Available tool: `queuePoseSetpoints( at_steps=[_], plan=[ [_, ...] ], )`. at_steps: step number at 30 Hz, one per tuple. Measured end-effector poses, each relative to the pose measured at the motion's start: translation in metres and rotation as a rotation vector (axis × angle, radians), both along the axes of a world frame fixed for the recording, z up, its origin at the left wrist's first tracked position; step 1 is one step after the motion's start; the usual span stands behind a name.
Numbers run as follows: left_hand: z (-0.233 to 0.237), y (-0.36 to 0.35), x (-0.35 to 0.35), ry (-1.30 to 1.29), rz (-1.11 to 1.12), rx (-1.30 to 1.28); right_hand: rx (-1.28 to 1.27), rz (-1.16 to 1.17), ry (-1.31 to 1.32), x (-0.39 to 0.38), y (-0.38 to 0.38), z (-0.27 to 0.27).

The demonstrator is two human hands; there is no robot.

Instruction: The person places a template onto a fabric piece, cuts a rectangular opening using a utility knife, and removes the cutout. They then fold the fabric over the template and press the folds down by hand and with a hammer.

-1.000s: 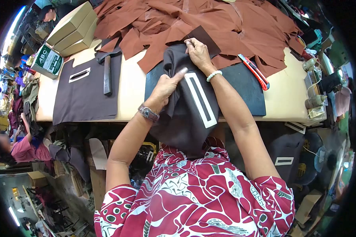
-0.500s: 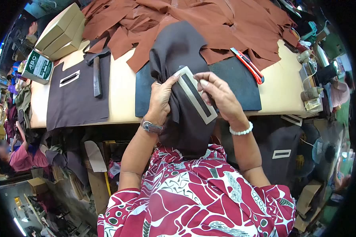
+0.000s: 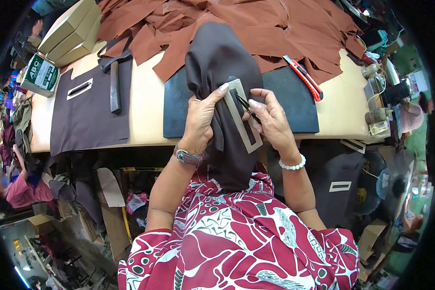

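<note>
My left hand (image 3: 199, 118) grips a bunched dark brown fabric piece (image 3: 222, 53), its thumb pressing the upper left edge of a pale rectangular frame (image 3: 239, 121). Inside that frame runs a long dark slot. Small black scissors (image 3: 242, 101) are pinched in my right hand (image 3: 271, 118), their points at the upper part of the slot. The fabric stands up in folds above my hands and hangs down over my lap.
A dark board (image 3: 295, 113) lies behind the fabric, with a red utility knife (image 3: 304, 79) on it. To the left are a hammer (image 3: 115, 89) and another framed fabric piece (image 3: 89, 121). Rust-coloured cloth (image 3: 275, 29) covers the back; boxes (image 3: 72, 34) stand at the left corner.
The scissors have come into clear view in my right hand, points now at the slot. The right hand has turned and lowered slightly; the fabric and frame have tilted a little more upright.
</note>
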State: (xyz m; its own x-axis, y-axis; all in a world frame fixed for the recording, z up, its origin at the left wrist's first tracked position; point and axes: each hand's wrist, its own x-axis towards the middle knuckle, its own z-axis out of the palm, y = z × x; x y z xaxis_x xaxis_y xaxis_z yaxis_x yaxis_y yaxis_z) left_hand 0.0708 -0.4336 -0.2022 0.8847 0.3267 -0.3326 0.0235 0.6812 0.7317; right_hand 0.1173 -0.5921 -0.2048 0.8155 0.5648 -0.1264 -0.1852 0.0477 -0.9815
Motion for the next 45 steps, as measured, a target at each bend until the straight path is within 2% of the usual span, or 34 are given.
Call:
queuePoseSetpoints(
  at_steps=[13, 22, 34, 37, 40, 42, 45],
  plan=[
    [0.001, -0.002, -0.003, -0.013, 0.031, 0.056, -0.043, -0.005, 0.011, 0.005, 0.007, 0.003],
    [0.012, -0.008, -0.009, -0.012, 0.096, 0.063, 0.043, -0.021, 0.068, 0.001, 0.009, 0.005],
    [0.008, -0.008, -0.012, -0.047, 0.043, 0.099, 0.039, -0.036, 0.057, -0.005, 0.008, 0.000],
    [-0.002, -0.012, -0.010, -0.037, 0.125, 0.099, -0.103, -0.136, -0.189, -0.011, 0.009, 0.000],
    [-0.011, -0.015, -0.003, -0.061, 0.233, 0.209, -0.113, -0.164, -0.208, -0.025, 0.004, 0.008],
    [-0.011, -0.020, -0.001, -0.121, 0.261, 0.205, -0.093, -0.151, -0.098, -0.035, 0.005, 0.012],
    [-0.006, -0.031, -0.001, -0.178, 0.334, 0.214, -0.057, -0.203, -0.079, -0.043, 0.009, 0.001]
  ],
)
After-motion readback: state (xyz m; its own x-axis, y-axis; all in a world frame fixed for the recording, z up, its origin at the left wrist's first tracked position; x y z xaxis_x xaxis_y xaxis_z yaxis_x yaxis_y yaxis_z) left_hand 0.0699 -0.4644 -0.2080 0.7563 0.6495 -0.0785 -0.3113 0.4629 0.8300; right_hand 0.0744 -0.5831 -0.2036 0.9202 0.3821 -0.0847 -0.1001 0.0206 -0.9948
